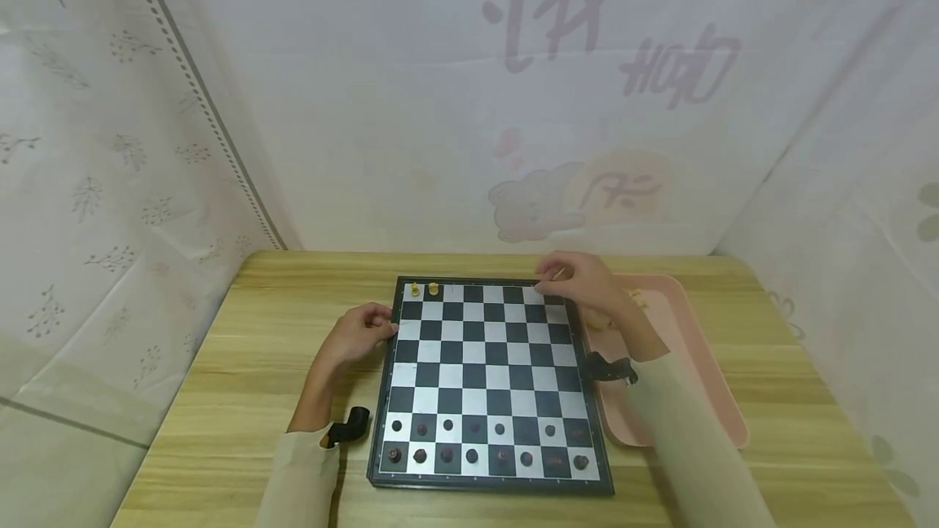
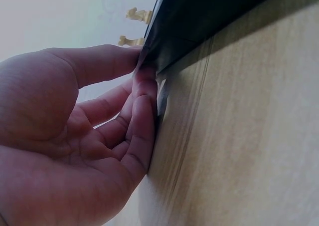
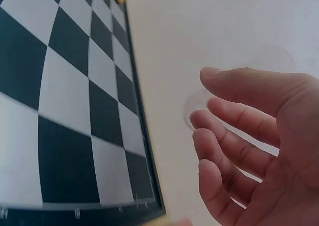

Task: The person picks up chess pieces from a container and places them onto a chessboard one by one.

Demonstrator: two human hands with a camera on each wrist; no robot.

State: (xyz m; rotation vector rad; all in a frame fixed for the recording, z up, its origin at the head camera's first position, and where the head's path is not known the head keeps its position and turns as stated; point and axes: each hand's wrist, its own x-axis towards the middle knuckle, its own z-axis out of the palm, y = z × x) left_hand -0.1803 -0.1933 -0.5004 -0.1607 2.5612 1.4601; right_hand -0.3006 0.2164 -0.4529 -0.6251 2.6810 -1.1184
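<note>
A black-framed chessboard [image 1: 477,385] lies on the table. Dark chess pieces [image 1: 472,455] fill its two near rows, and two yellow chess pieces [image 1: 433,288] stand at the far left corner. At the board's left side my left hand [image 1: 359,332] grips the frame, thumb [image 2: 104,64] on its upper edge and fingers against its side. My right hand [image 1: 579,279] hovers by the far right corner. The right wrist view shows its fingers [image 3: 234,141] loosely bent, apart from the thumb, with nothing between them.
A pink tray [image 1: 697,357] with several yellow pieces [image 1: 637,297] sits right of the board, partly under my right forearm. Both rest on a wood-grain table [image 1: 271,332]. Printed white cloth [image 1: 411,129] hangs behind and at the sides.
</note>
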